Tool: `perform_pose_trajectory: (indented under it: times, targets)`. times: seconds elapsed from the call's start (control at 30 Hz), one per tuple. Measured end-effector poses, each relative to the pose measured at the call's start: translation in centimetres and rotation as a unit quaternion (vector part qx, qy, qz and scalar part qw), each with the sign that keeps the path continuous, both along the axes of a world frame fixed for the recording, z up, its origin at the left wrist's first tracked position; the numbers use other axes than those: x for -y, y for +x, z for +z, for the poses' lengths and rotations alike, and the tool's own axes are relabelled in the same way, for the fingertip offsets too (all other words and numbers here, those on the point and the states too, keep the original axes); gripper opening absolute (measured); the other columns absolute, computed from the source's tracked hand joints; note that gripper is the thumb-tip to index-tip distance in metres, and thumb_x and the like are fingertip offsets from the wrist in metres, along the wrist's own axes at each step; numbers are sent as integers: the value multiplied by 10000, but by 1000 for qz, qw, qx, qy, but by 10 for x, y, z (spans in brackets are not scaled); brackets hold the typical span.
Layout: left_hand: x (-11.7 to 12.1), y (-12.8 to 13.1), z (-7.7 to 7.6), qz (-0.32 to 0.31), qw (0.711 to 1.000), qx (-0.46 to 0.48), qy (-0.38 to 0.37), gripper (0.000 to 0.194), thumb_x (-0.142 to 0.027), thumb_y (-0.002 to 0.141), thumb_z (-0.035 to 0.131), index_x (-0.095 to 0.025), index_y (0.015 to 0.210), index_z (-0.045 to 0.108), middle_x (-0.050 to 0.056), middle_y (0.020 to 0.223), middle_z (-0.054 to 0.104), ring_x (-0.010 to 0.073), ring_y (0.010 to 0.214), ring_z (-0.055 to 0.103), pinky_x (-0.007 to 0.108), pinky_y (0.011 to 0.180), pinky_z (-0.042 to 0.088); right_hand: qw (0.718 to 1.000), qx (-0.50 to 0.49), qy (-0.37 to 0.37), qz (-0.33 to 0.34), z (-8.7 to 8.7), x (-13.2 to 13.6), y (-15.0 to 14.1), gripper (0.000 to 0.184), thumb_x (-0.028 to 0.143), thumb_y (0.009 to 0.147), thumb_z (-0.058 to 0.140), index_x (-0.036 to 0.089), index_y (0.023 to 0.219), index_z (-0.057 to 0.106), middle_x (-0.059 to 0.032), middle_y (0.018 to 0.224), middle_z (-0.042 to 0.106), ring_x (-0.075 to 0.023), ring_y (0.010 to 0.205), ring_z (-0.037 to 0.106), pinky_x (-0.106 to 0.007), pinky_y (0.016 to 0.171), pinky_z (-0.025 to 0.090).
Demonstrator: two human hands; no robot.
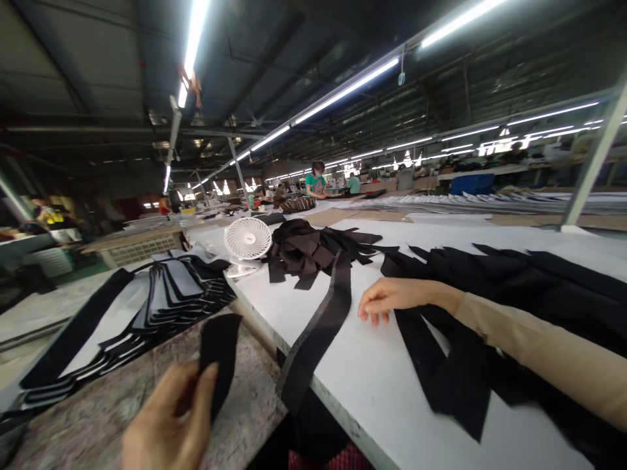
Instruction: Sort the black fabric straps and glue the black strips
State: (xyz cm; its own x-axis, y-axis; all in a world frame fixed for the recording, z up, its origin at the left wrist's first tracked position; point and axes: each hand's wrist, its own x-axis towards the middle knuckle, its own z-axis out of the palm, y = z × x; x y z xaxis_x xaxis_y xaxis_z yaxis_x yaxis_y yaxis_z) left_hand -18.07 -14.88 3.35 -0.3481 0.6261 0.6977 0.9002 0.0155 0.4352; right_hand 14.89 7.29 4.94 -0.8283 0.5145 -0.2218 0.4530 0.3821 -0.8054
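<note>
At the lower left, my left hand [169, 414] pinches a black fabric strip [220, 352] between thumb and fingers. My right hand [389, 299] hangs over the white tabletop [372, 372], its fingers loosely bent and apart with nothing visible in them. Between the hands, a long dark strip [318, 326] lies across the table and droops over the near edge. Black fabric pieces [455, 372] spread beneath and beyond my right forearm. Further back sits a heap of dark fabric pieces [304, 245].
A white fan [248, 239] stands by the table's left edge. On the lower, stained surface [117, 391] at left lies a fanned stack of black and white pieces [161, 294]. A metal post [592, 156] rises at the right. A person [316, 181] stands at a far table.
</note>
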Motion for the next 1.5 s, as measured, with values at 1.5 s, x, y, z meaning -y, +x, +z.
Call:
perform_pose_trajectory:
  times: [1.5]
  targets:
    - [-97, 138, -13, -322, 900, 76, -283, 321, -305, 865, 494, -176, 1138, 601, 66, 969, 686, 194, 870, 625, 312, 763, 477, 970, -72, 131, -191, -19, 67, -11, 398, 208, 730, 579, 165, 1125, 562, 4, 767, 549, -126, 677, 515, -239, 596, 396]
